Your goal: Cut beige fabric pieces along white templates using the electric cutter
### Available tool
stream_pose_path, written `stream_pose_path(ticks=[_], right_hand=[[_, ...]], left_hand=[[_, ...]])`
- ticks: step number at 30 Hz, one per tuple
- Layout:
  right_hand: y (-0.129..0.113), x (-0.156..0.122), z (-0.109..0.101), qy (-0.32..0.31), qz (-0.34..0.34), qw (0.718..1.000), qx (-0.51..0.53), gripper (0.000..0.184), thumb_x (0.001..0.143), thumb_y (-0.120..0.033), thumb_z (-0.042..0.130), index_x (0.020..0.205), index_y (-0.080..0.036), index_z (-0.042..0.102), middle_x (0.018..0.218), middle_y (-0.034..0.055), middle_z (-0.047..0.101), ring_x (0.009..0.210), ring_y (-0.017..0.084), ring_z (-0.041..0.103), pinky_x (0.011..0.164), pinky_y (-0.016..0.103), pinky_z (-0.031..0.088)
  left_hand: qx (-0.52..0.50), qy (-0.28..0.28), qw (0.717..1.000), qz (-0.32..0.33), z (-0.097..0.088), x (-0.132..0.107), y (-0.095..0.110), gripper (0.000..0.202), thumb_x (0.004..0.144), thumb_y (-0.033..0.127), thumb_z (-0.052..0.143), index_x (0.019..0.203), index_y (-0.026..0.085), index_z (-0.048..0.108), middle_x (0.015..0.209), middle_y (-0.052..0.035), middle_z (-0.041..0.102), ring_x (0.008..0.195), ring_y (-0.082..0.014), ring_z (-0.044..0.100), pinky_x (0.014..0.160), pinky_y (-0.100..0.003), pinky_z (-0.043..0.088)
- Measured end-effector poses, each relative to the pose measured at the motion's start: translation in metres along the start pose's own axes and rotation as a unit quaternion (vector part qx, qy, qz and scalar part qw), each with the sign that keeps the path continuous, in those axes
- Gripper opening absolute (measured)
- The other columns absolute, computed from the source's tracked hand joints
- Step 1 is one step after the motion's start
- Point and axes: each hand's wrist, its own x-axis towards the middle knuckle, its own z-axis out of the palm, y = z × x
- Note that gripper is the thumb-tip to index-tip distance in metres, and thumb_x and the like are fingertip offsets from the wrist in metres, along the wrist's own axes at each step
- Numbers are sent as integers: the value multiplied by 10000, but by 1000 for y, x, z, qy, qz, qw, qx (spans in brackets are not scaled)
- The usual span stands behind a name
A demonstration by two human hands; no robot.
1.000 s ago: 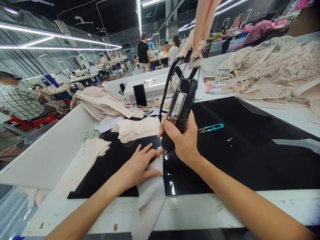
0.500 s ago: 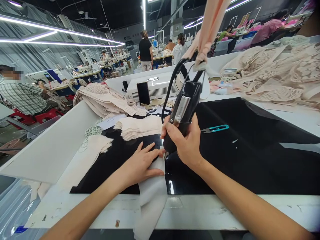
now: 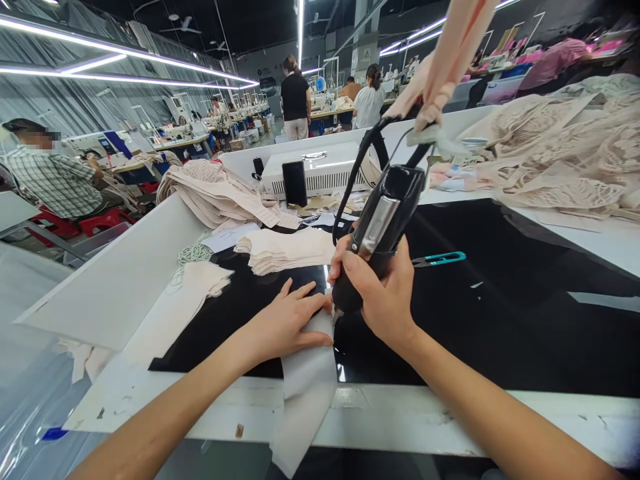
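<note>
My right hand (image 3: 381, 293) is wrapped round a black hand-held tool (image 3: 383, 223) with a metal plate on its side; it hangs from a cord and a pink strap above. Its tip points down at the top edge of a pale fabric strip (image 3: 306, 380). My left hand (image 3: 290, 321) lies flat on that strip with fingers spread, pressing it onto the black glossy table top (image 3: 500, 313). The strip's lower end hangs over the white front edge of the table.
Teal thread snips (image 3: 440, 258) lie right of the tool. Stacks of cream fabric pieces (image 3: 287, 250) sit behind my left hand, lace fabric (image 3: 565, 157) at the back right, a white machine box (image 3: 325, 175) with a phone (image 3: 295, 183) at the back. Other workers stand and sit beyond.
The view has shifted slightly right and closer. Both hands keep their hold and place on the strip and tool; the tool's tip stays at the strip's edge.
</note>
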Motion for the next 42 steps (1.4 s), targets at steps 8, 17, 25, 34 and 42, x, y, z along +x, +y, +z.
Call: stream_pose_path(ticks=[8,17,25,34,42], right_hand=[[-2,-10,-2,8,17,1000,21,358,959,-419,934,1158,-294,664,935,-39,749,712,168,713,696,342,696],[3,-18,-11,9,41,999,14,312,973,-340,918,1174,-302,682,919,-31,755,637,162,706,601,290,669],[13,-16,-26,-13,11,1000,-13,277,1003,-383,935,1135,-301,706,903,13,765,633,189,733,605,308,678],[4,-23,-24,15,37,998,-39,364,980,-403,953,1178,-290,670,906,2,757,650,174,716,627,286,668],[-5,-17,-21,15,14,1000,-21,367,978,-432,967,1140,-290,669,920,-22,733,682,161,702,655,292,663]], left_hand=[[-14,-3,1000,7,-1,0,-1,588,1073,437,871,1599,302,647,1807,-156,562,1771,-415,396,1404,-873,177],[-21,8,1000,2,6,6,2,599,1018,434,941,1536,286,681,1628,-147,726,1738,-406,460,1377,-893,232],[86,133,985,-65,38,-13,23,290,1078,360,881,1270,185,752,1317,-119,800,1246,-302,775,1106,-462,668],[191,134,972,-20,63,-36,19,94,1097,124,758,1127,203,717,1137,-45,786,1001,-227,765,870,-331,610],[129,148,969,149,34,-40,-20,260,1157,85,643,1340,206,782,1335,-85,848,1301,-241,792,1182,-373,590]])
